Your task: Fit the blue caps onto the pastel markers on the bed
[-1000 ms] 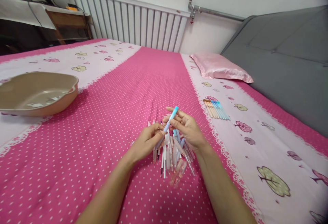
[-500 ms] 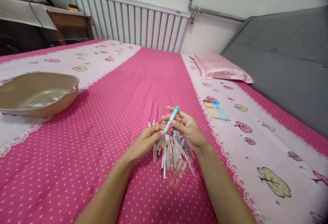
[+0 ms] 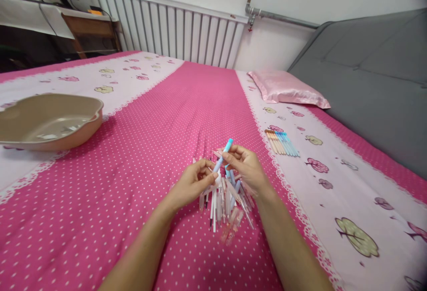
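Observation:
Between my two hands is a light blue pen with a brighter blue end, tilted up to the right. The fingers of my left hand pinch its lower part. Near its upper part, my right hand grips it between thumb and fingers. Under and just in front of my hands lies a loose pile of pen parts: clear and pinkish barrels, white tubes with dark tips and some blue pieces. My fingers hide part of the pile. To the right, a neat row of pens lies side by side, some orange-brown, others blue.
A beige basin with small pale pieces inside stands at the left on the pink dotted bedspread. A pink pillow rests at the far right by the grey headboard. A white radiator lines the back wall.
The right fingers, stretched out beyond the pen before, have curled in around its upper part. My left fingers have shifted slightly along the lower part. The pen stays nearly in place.

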{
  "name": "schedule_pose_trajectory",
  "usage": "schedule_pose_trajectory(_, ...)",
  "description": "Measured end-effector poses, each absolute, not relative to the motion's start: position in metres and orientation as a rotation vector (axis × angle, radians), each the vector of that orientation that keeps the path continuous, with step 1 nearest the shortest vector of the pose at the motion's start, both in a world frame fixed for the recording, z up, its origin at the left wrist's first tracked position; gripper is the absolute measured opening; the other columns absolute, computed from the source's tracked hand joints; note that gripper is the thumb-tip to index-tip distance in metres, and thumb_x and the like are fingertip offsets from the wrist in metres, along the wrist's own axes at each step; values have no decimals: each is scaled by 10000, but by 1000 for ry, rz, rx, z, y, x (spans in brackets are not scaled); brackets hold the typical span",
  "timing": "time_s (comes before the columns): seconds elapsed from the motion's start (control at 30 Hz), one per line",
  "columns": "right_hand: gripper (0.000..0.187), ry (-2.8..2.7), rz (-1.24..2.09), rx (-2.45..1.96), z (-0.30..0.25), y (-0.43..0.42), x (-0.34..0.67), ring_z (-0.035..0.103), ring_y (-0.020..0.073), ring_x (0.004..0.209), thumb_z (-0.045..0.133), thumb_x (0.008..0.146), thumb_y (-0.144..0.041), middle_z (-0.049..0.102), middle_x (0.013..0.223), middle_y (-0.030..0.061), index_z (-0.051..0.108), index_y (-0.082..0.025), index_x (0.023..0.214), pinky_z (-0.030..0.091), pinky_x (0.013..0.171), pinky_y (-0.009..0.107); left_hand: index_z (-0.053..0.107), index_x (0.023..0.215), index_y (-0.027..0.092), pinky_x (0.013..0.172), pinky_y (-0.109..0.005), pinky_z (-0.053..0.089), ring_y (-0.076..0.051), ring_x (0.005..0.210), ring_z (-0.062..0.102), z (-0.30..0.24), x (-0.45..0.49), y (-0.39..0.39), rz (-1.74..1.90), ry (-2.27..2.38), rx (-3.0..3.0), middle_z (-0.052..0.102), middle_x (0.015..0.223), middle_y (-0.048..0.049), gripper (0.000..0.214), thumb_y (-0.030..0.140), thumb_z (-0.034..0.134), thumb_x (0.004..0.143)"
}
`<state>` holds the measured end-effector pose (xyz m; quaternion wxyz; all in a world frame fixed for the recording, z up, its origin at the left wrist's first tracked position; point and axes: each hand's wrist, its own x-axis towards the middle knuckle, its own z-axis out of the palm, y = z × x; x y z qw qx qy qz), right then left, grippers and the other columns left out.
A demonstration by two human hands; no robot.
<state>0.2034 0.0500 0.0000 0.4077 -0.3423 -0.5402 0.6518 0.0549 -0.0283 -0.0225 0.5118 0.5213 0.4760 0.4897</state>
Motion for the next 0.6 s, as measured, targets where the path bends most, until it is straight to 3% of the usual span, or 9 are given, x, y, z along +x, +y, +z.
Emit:
schedule_pose_trajectory(0.37,338,-1399,1650,-844,-3,52,207,613,123,699,832,567,-322,658,764,4,650,-168,807,475,669,256,537,920,142,540,-225,363,-102,579,500,-26,54,-27,1165,1132,1260,554,679,-2,335,443,627,802)
schedule_pose_trajectory(0.6,430,-1342,1703,-799,-1,52,208,641,157,776,833,563,-276,690,830,34,669,-175,948,493,712,281,552,925,150,533,-231,372,-95,560,474,-25,53,-27,1158,1030,1244,554,695,2,313,454,563,849)
